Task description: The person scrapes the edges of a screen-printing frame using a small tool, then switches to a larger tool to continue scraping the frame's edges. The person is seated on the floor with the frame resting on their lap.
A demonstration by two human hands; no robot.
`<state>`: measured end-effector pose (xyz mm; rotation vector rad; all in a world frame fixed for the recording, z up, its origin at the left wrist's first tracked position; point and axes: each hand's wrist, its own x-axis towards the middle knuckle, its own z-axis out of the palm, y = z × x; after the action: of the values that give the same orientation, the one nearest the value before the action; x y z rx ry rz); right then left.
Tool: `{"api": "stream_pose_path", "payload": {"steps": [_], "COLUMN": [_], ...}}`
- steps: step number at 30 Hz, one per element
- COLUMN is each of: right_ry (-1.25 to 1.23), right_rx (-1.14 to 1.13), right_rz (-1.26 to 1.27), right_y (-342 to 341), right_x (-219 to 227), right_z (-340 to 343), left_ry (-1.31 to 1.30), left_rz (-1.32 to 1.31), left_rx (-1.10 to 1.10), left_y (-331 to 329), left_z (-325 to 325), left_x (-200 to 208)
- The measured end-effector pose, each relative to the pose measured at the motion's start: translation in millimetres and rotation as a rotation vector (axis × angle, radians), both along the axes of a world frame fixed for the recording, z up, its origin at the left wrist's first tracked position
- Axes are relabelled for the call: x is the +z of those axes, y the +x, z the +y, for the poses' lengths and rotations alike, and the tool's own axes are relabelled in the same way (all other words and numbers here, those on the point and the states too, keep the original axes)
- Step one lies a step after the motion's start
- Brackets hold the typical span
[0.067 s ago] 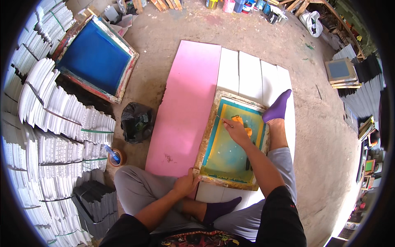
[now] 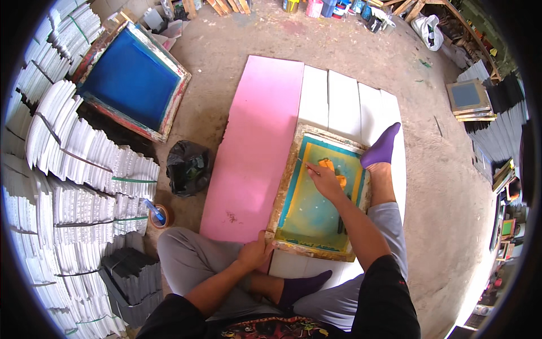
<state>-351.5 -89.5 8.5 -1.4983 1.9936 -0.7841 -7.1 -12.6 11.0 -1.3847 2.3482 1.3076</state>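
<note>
A wooden-framed printing screen (image 2: 288, 186) with a teal and yellow mesh lies on white panels (image 2: 341, 101) on the ground before me. My right hand (image 2: 323, 178) rests inside the screen near its top, closed on a thin stick-like tool, beside a patch of orange ink (image 2: 339, 179). My left hand (image 2: 255, 253) grips the screen's near left corner. I sit with legs folded; my foot in a purple sock (image 2: 383, 146) presses the frame's right edge.
A long pink board (image 2: 254, 141) lies left of the screen. A black bag (image 2: 189, 166), a small cup with a blue tool (image 2: 158, 214), a blue-meshed screen (image 2: 132, 79) and stacks of white sheets (image 2: 73, 186) stand at left. Paint cans line the far edge.
</note>
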Motion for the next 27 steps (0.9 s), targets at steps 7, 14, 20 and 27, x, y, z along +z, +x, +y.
{"api": "stream_pose_path", "payload": {"steps": [7, 14, 20, 27], "right_ry": [0.347, -0.033, 0.101, 0.035], "right_rx": [-0.031, 0.044, 0.027, -0.009], "right_rz": [0.212, 0.012, 0.102, -0.290], "right_y": [10, -6, -18, -25], "right_x": [40, -22, -5, -23], "right_z": [-4, 0, -3, -9], "left_ry": [0.127, 0.058, 0.052, 0.062], "left_rz": [-0.073, -0.031, -0.022, -0.013], "left_rx": [-0.003, 0.006, -0.007, 0.003], "left_y": [-1, 4, 0, 2], "left_z": [-3, 2, -1, 0], "left_x": [-3, -7, -3, -5]}}
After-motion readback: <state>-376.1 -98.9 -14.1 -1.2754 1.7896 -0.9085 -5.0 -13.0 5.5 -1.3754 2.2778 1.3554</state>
